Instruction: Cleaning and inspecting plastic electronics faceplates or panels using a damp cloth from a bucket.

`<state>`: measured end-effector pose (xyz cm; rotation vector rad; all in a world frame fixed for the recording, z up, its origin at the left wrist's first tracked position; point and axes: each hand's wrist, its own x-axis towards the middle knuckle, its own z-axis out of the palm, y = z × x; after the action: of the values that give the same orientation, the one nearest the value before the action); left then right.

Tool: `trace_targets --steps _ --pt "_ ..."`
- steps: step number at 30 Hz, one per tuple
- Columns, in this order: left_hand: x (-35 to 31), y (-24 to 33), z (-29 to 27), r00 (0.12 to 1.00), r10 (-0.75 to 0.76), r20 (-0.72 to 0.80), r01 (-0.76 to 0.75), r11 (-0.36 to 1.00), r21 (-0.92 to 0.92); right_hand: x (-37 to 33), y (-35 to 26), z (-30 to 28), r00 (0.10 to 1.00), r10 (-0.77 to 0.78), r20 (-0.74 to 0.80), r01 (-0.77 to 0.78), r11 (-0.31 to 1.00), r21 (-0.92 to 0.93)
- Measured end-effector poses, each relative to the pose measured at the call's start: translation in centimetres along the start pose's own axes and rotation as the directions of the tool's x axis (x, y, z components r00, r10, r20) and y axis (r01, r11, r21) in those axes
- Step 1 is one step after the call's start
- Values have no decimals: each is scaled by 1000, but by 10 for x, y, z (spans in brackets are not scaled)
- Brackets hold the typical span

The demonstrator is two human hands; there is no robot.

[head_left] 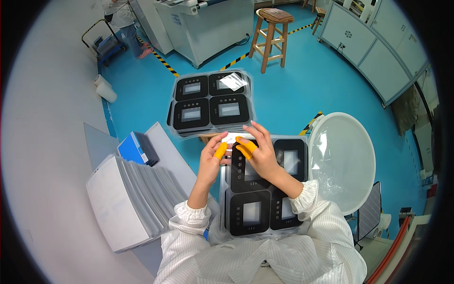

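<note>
My left hand [211,158], with a yellow finger cot on its thumb, is curled beside a small white slip [230,137], its fingertips at the slip's edge. My right hand [263,157] reaches over the top panel sheet; its thumb and index finger, both in yellow cots, are pressed together near the same slip, other fingers stretched out. Whatever sits in that pinch is too small to make out. Beneath are black panels [240,212] with pale rectangular windows and small round icons, stacked in clear film. The right hand and forearm partly cover the upper panels.
Ahead stands another stack of black panels [191,101] with a white label [233,81]. At left are stacked white sheets [124,203] and a blue box [136,147]; at right, a round white tub [352,161]. Farther off are a wooden stool [275,19], machine cabinets [208,33] and a person [124,23].
</note>
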<state>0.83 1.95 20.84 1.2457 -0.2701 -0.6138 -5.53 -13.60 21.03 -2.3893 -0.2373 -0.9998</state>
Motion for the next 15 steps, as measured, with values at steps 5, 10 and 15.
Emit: trace_targets --steps 5,10,15 --pt "10 2 7 995 -92 32 88 991 104 -3 3 4 996 -46 80 35 991 127" --pt "18 -18 10 996 -6 -94 1 999 -51 -9 -8 -16 970 -45 238 13 991 137" --pt "41 3 -52 972 -53 -229 -7 967 -256 -29 -7 -74 813 -131 567 -164 883 439"
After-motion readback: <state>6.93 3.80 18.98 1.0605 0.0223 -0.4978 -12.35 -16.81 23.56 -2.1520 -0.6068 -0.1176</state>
